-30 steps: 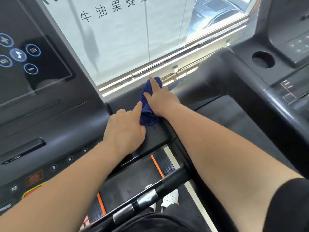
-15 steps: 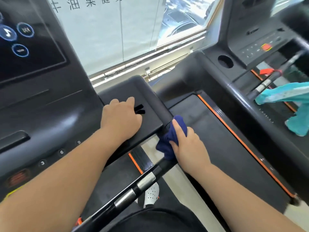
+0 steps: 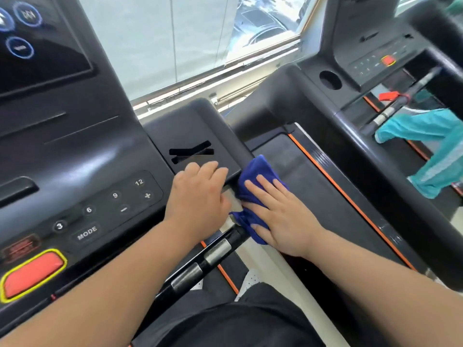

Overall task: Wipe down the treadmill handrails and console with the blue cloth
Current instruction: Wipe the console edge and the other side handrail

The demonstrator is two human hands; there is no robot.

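The blue cloth (image 3: 255, 176) is bunched against the right side of the black treadmill console arm (image 3: 190, 126), just above the end of the handrail bar (image 3: 200, 261). My right hand (image 3: 278, 214) lies flat on the cloth with straight fingers and presses it to that side. My left hand (image 3: 198, 196) rests on the arm's near edge, fingers bent over it, beside the cloth. The console panel (image 3: 100, 206) with its number buttons and a red stop button (image 3: 32, 274) fills the left.
A second treadmill (image 3: 375, 61) stands to the right with a cup hole (image 3: 330, 80), and a teal cloth (image 3: 431, 146) hangs over its handrail. Its orange-edged deck (image 3: 325, 176) lies between the machines. A window (image 3: 195, 36) is ahead.
My right hand carried the cloth from the top of the console arm down to its right side, then flattened on it. My left hand slid toward the arm's near edge. The view tilted down.
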